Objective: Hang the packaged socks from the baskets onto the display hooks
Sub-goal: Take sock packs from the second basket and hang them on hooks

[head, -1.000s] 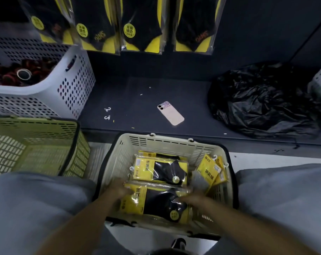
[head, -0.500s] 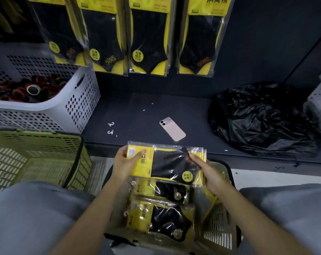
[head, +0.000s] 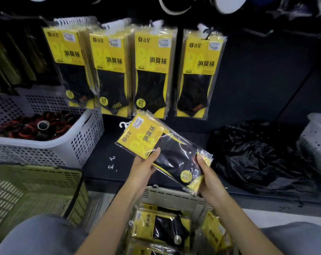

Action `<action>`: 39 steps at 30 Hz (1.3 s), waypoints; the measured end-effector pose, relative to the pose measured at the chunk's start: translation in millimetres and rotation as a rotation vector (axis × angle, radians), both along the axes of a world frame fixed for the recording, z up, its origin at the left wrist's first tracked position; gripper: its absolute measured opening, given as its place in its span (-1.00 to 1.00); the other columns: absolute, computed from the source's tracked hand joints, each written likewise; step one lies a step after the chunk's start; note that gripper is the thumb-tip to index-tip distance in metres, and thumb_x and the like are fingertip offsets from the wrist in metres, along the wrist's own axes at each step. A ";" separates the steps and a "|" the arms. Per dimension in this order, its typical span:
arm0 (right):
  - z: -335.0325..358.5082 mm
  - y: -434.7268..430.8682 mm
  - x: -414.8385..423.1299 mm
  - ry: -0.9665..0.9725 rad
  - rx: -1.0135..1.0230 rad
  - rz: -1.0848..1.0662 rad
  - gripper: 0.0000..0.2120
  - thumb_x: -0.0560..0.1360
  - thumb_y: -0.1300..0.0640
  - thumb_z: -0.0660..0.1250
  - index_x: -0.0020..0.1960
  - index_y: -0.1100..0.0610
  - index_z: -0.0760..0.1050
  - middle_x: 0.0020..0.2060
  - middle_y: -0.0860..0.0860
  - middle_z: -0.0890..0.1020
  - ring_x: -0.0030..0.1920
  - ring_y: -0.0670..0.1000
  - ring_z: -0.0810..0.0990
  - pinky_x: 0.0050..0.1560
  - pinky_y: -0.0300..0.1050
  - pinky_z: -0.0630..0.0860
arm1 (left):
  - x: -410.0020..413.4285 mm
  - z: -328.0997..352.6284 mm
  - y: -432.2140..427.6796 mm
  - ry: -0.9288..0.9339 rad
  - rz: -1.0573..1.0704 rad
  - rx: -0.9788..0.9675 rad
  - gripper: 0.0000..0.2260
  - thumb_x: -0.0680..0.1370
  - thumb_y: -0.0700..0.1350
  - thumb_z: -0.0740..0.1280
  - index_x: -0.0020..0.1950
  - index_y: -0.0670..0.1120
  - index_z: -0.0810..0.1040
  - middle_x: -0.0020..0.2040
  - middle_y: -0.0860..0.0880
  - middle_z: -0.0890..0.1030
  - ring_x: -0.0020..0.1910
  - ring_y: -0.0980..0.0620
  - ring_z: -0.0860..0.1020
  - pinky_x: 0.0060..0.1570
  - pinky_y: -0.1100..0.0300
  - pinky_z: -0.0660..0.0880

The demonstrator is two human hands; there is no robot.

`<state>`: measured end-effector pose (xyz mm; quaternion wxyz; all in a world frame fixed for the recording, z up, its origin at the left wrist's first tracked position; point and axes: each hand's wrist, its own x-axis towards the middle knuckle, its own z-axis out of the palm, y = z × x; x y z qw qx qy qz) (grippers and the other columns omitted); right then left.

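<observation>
Sock pack [head: 163, 150] — label 消臭袜 — gripped by left hand [head: 143, 168], right hand [head: 207, 173].

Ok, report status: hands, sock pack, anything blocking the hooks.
Left hand and right hand both grip the sock pack. Pack tilted, over the cream basket, below the hanging packs. Nothing in between.

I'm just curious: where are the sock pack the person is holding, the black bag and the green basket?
sock pack [head: 174, 155]: head view, on the black sock behind the clear wrap.
black bag [head: 257, 157]: head view, on its crumpled middle.
green basket [head: 36, 183]: head view, on its far inner wall.
</observation>
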<state>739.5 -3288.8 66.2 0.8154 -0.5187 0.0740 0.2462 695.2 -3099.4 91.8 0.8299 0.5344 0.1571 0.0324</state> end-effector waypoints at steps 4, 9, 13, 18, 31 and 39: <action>23.2 -10.7 21.1 -0.283 -0.293 -0.138 -0.46 0.40 0.07 0.45 0.33 0.03 0.35 0.26 0.00 0.51 0.19 -0.07 0.52 0.04 -0.27 0.43 | 13.5 22.2 5.2 -0.068 0.095 0.317 -0.81 0.42 -0.10 0.48 0.02 -0.05 0.63 -0.08 0.09 0.71 -0.02 0.17 0.64 -0.05 0.36 0.54; 95.3 4.2 35.8 -0.645 -0.284 -0.104 -0.62 0.33 -0.07 0.39 0.12 -0.01 0.52 0.02 -0.20 0.64 0.02 -0.27 0.59 -0.07 -0.43 0.50 | 33.6 56.0 3.4 -0.175 -0.020 0.578 -0.68 0.30 -0.15 0.58 -0.04 0.07 0.59 -0.20 0.24 0.68 -0.16 0.33 0.62 -0.26 0.52 0.46; 135.4 15.4 45.0 -0.747 -0.208 -0.150 -0.73 0.34 -0.02 0.40 -0.04 0.11 0.57 -0.16 -0.11 0.70 -0.11 -0.18 0.65 -0.16 -0.35 0.55 | 48.1 87.6 -0.9 -0.287 -0.132 0.616 -0.61 0.24 -0.07 0.59 0.02 0.07 0.61 -0.10 0.17 0.70 -0.07 0.26 0.64 -0.19 0.48 0.49; 158.6 11.6 59.3 -0.707 -0.118 -0.135 -0.66 0.41 0.01 0.36 0.13 0.12 0.58 0.00 0.00 0.70 0.01 -0.07 0.67 -0.08 -0.28 0.59 | 61.4 124.3 8.3 -0.308 -0.114 0.658 -0.76 0.28 0.23 0.39 -0.23 0.11 0.63 -0.31 0.26 0.65 -0.31 0.31 0.60 -0.36 0.53 0.41; 214.3 8.2 137.8 -0.796 -0.236 -0.345 -0.87 0.58 0.06 0.25 -0.01 0.00 0.58 -0.14 -0.10 0.71 -0.12 -0.15 0.68 -0.22 -0.35 0.54 | 92.5 190.1 64.7 -0.429 0.258 0.748 -0.69 0.39 0.25 0.29 -0.36 0.04 0.58 -0.59 0.13 0.35 -0.58 0.23 0.34 -0.54 0.46 0.26; 206.6 34.4 182.7 -0.838 -0.315 -0.342 -0.95 0.53 0.12 0.34 -0.06 0.00 0.58 -0.15 -0.03 0.71 -0.14 -0.12 0.68 -0.23 -0.29 0.57 | 93.8 195.5 71.4 -0.417 0.286 0.705 -0.65 0.36 0.26 0.31 -0.43 0.01 0.52 -0.50 0.07 0.42 -0.52 0.21 0.40 -0.50 0.46 0.33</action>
